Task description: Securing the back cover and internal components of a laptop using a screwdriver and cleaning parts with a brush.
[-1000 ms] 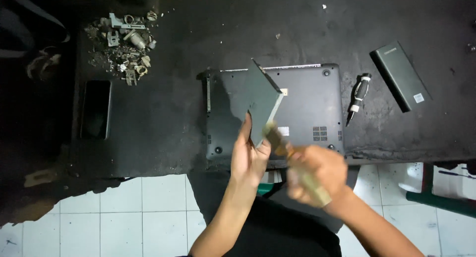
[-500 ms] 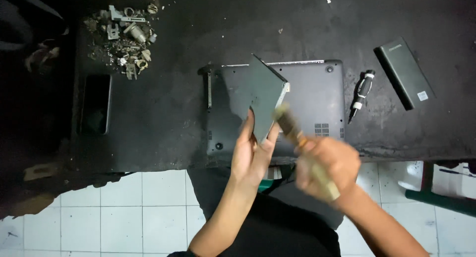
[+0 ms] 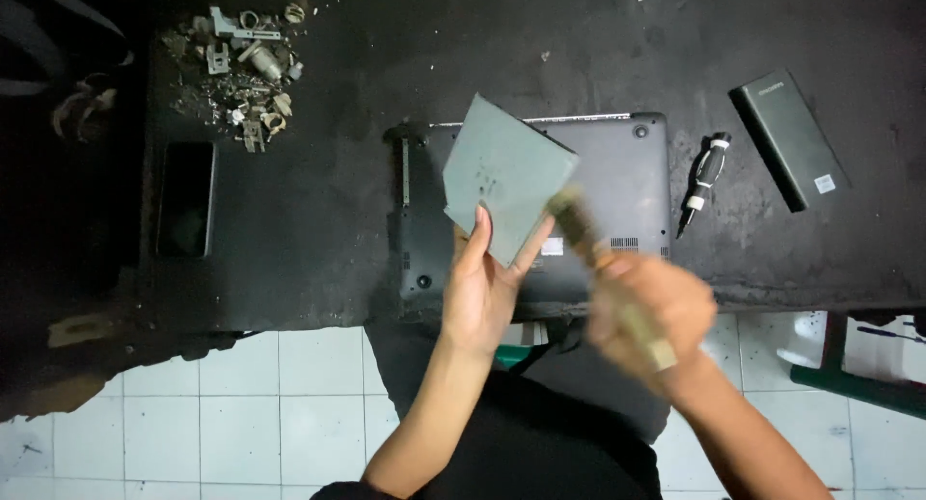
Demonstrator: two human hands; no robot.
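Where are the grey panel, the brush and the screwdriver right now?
grey panel (image 3: pixel 503 177), head view, middle of its flat face, held in the left hand (image 3: pixel 482 293).
brush (image 3: pixel 577 220), head view, blurred bristle end, held in the right hand (image 3: pixel 646 312).
screwdriver (image 3: pixel 706 172), head view, black-and-white handle, lying on the table.

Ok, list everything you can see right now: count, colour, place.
grey panel: one, grey, held up over the laptop
brush: one, tan, blurred, beside the panel
laptop: one, dark grey, underside up, table centre
screwdriver: one, black and white, right of laptop
slim box: one, black, far right
phone: one, black, left
metal scraps: pile, grey, top left
table: one, black
left hand: holds the panel
right hand: grips the brush
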